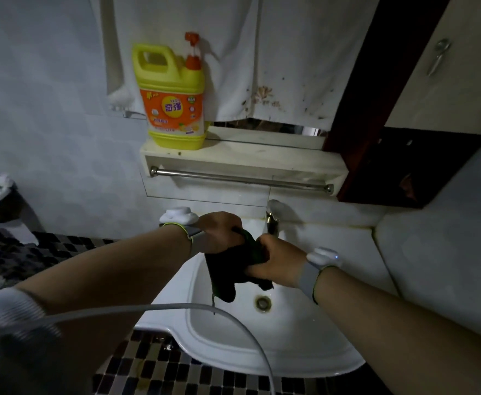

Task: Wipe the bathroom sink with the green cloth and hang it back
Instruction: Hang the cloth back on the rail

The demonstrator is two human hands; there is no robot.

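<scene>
The green cloth looks dark and hangs bunched above the white sink. My left hand grips its upper left part and my right hand grips its right part, both fists closed and close together. A loose end of the cloth dangles toward the drain. The faucet stands just behind my hands. A metal towel bar runs under the shelf on the wall above, with nothing on it.
A yellow detergent bottle with an orange pump stands on the shelf. A stained white towel hangs over the mirror. A dark cabinet is at right. A white cable crosses the sink's front. Mosaic tiles cover the floor.
</scene>
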